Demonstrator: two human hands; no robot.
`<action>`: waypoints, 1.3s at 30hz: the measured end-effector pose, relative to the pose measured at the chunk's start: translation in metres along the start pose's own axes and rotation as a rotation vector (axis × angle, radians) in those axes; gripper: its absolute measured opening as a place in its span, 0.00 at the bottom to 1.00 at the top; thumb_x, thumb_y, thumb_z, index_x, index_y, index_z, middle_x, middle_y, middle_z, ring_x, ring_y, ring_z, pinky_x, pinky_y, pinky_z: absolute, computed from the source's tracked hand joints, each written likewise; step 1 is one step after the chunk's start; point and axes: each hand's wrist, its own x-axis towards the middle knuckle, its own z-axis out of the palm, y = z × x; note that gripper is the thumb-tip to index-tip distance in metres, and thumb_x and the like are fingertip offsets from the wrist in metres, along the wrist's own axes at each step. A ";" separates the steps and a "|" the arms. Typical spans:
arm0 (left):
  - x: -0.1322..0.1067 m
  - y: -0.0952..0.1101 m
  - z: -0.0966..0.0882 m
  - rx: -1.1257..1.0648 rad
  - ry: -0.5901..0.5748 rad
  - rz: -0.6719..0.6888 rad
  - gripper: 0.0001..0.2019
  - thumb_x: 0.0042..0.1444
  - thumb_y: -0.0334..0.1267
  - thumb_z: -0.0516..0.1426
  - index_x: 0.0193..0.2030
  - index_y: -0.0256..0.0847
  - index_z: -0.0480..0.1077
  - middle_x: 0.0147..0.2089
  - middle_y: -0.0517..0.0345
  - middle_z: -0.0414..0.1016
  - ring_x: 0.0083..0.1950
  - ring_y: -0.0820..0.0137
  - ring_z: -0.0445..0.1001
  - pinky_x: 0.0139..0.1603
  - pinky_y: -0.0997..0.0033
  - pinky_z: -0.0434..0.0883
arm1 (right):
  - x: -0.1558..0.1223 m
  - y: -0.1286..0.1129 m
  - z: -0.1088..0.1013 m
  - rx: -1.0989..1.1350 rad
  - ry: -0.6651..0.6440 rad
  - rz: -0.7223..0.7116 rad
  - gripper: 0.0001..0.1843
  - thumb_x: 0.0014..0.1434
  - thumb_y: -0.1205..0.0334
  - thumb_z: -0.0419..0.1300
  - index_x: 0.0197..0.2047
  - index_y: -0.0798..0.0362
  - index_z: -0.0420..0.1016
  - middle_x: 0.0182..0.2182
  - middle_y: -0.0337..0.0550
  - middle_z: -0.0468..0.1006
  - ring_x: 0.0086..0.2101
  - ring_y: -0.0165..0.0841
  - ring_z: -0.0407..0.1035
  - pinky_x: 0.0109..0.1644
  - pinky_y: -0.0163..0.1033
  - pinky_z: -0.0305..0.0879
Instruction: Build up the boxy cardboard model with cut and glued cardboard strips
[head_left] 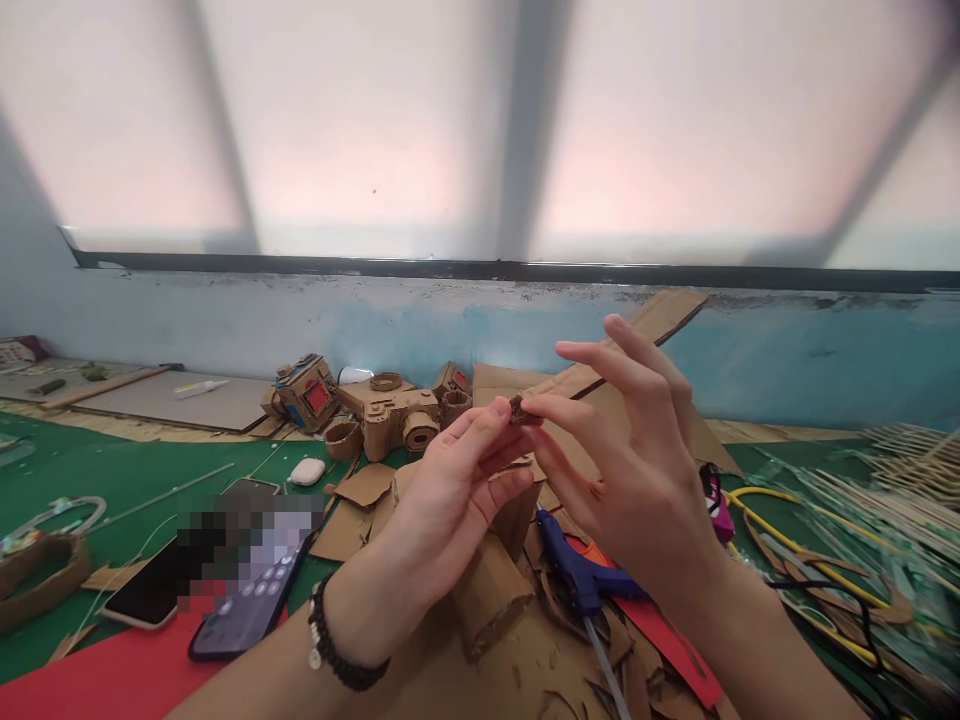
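A small brown piece of cardboard [527, 414] is pinched between my two hands at the middle of the view. My left hand [457, 490] grips it with thumb and fingers; a dark beaded bracelet is on that wrist. From the right, my right hand [630, 450] has its index finger and thumb closed on the same piece, its other fingers raised. Below the hands lies a larger folded cardboard form [495, 590], partly hidden. A blue glue gun [570, 570] with a glue stick rests beneath my right hand, among cardboard scraps.
A cardboard camera model [401, 415] and a decorated cardboard box [304, 390] stand at the back. Two phones [251, 590] and a white earphone case [307, 472] lie left. Wooden sticks [915, 470], a yellow cable [802, 520] and clear strips are at right. A long cardboard strip [664, 315] leans behind.
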 end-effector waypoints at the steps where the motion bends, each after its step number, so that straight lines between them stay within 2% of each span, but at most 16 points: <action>1: -0.001 0.001 0.000 0.012 0.002 0.019 0.12 0.60 0.45 0.76 0.40 0.42 0.83 0.46 0.56 0.85 0.48 0.69 0.83 0.45 0.75 0.79 | 0.001 0.001 -0.001 0.007 0.003 -0.010 0.12 0.69 0.73 0.69 0.53 0.51 0.79 0.62 0.61 0.78 0.72 0.61 0.66 0.72 0.69 0.71; 7: 0.001 0.000 -0.002 0.056 -0.006 0.100 0.09 0.60 0.42 0.76 0.40 0.41 0.85 0.46 0.56 0.85 0.48 0.70 0.83 0.40 0.77 0.80 | 0.000 -0.002 0.000 0.003 0.005 -0.004 0.12 0.68 0.75 0.70 0.48 0.49 0.79 0.63 0.58 0.77 0.72 0.59 0.67 0.71 0.66 0.74; 13: 0.004 0.000 -0.001 0.165 0.007 0.186 0.11 0.57 0.44 0.77 0.38 0.41 0.86 0.40 0.57 0.83 0.41 0.72 0.80 0.39 0.76 0.80 | 0.000 -0.005 0.001 0.014 0.009 0.016 0.13 0.70 0.75 0.68 0.49 0.47 0.79 0.62 0.53 0.79 0.72 0.56 0.68 0.73 0.61 0.73; 18: 0.003 0.002 0.001 0.220 0.044 0.232 0.13 0.55 0.46 0.78 0.37 0.40 0.87 0.41 0.54 0.85 0.43 0.70 0.81 0.40 0.76 0.80 | 0.002 -0.007 0.001 -0.004 0.027 -0.002 0.11 0.71 0.74 0.68 0.49 0.49 0.78 0.59 0.53 0.80 0.70 0.58 0.70 0.70 0.62 0.75; 23: 0.004 0.002 0.000 0.230 0.054 0.213 0.13 0.55 0.45 0.78 0.38 0.39 0.87 0.41 0.55 0.85 0.42 0.70 0.81 0.40 0.75 0.80 | -0.001 -0.007 0.007 0.016 0.034 0.012 0.11 0.70 0.76 0.68 0.48 0.51 0.77 0.55 0.55 0.82 0.70 0.59 0.69 0.67 0.64 0.77; 27: 0.006 0.004 -0.002 0.137 0.021 0.169 0.12 0.54 0.44 0.79 0.38 0.40 0.87 0.43 0.56 0.85 0.41 0.71 0.80 0.38 0.75 0.81 | -0.004 -0.003 0.009 0.058 0.023 0.040 0.10 0.70 0.74 0.68 0.49 0.52 0.77 0.59 0.59 0.80 0.71 0.62 0.68 0.68 0.67 0.77; 30: 0.006 0.004 -0.003 0.083 0.008 0.151 0.10 0.56 0.42 0.78 0.39 0.41 0.87 0.46 0.55 0.85 0.43 0.71 0.81 0.40 0.75 0.81 | -0.004 -0.003 0.007 0.051 0.020 0.032 0.12 0.69 0.75 0.69 0.50 0.52 0.76 0.60 0.59 0.80 0.71 0.61 0.69 0.68 0.66 0.77; 34: 0.005 0.003 -0.004 0.088 0.012 0.163 0.09 0.58 0.42 0.77 0.40 0.42 0.88 0.47 0.55 0.85 0.46 0.71 0.81 0.42 0.75 0.81 | -0.004 -0.003 0.005 0.013 0.023 -0.015 0.13 0.67 0.78 0.71 0.48 0.52 0.78 0.60 0.58 0.80 0.69 0.61 0.70 0.68 0.65 0.77; 39: 0.006 0.002 -0.005 0.120 0.021 0.163 0.12 0.55 0.44 0.78 0.41 0.40 0.88 0.46 0.53 0.87 0.46 0.69 0.81 0.44 0.74 0.81 | -0.004 -0.002 0.005 0.008 -0.012 -0.044 0.12 0.66 0.79 0.70 0.46 0.54 0.80 0.60 0.60 0.79 0.70 0.62 0.69 0.69 0.66 0.75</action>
